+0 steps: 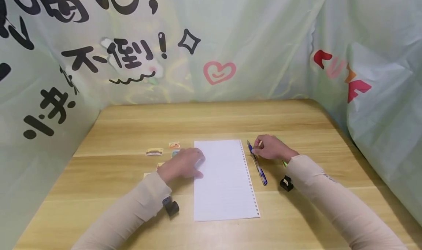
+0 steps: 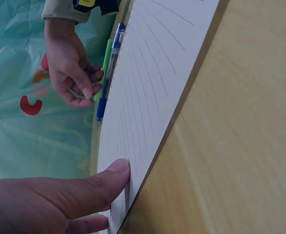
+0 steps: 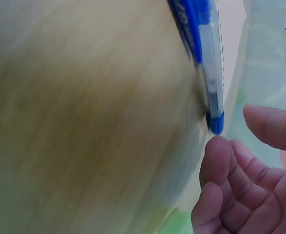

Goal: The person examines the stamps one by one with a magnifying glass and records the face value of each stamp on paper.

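Observation:
A white lined sheet of paper (image 1: 221, 180), punched along its right edge, lies on the wooden table. My left hand (image 1: 184, 164) rests at its left edge, and in the left wrist view the thumb (image 2: 108, 183) lies on the page. Right of the sheet is a blue pen (image 1: 258, 165) with a clear barrel. My right hand (image 1: 271, 147) is beside the pen's upper part, its fingers loosely bent. The right wrist view has those fingertips (image 3: 215, 151) right at the pen's blue end, with the thumb held apart. A green pen-like item (image 2: 104, 63) is partly hidden by the right hand.
Small printed picture pieces, among them a yellowish one (image 1: 154, 152) and an orange one (image 1: 174, 145), lie left of the sheet, some covered by the left arm. Printed cloth (image 1: 263, 45) hangs along the table's back and sides. Black wrist cameras hang below both sleeves.

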The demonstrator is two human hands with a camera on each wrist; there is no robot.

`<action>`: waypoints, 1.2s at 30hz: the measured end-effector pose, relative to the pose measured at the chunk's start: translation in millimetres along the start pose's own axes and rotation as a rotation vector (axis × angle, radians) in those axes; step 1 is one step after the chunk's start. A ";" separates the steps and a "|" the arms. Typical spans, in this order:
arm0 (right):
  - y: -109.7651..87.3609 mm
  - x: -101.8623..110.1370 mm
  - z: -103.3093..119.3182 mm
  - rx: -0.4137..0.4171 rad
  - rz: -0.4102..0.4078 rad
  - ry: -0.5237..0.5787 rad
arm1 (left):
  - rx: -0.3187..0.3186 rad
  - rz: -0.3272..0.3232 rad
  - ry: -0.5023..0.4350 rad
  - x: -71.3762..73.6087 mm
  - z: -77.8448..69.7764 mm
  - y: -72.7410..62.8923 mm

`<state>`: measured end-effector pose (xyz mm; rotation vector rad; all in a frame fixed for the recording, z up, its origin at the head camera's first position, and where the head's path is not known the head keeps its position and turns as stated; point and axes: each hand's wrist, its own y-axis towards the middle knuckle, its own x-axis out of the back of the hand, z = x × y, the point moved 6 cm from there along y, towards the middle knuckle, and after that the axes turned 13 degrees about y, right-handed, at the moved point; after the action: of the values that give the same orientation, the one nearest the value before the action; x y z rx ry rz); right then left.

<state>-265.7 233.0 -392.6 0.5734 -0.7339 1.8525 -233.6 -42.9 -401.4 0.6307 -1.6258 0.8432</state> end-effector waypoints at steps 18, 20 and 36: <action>-0.9 -15.6 4.1 -0.034 0.051 -0.009 | 0.005 -0.002 0.006 -2.8 -4.8 -0.4; -1.3 -15.0 4.4 -0.036 0.056 0.022 | 0.009 0.002 0.002 -2.4 -4.7 0.0; 1.5 -6.3 11.8 0.116 0.056 0.246 | 0.009 0.012 0.003 -1.0 -2.1 0.7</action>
<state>-264.1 220.1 -389.0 0.3913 -0.4857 1.9842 -232.7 -40.9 -402.3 0.6270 -1.6253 0.8604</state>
